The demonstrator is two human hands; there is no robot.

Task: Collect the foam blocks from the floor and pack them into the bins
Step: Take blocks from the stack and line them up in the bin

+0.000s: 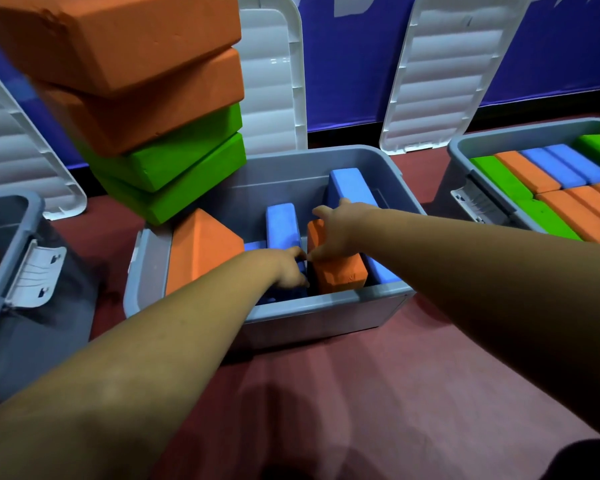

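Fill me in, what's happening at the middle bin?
A person is packing the middle bin. The right hand holds an upright orange block among blue blocks; the left hand reaches into the gap beside it, its grip hidden. A stack of orange and green blocks stands behind, and the right bin looks full.

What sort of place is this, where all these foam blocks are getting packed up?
Probably an indoor play or activity room, though I can't be sure: a red mat-like floor, a blue wall, and grey bins of coloured foam blocks with their white lids leaning on that wall.
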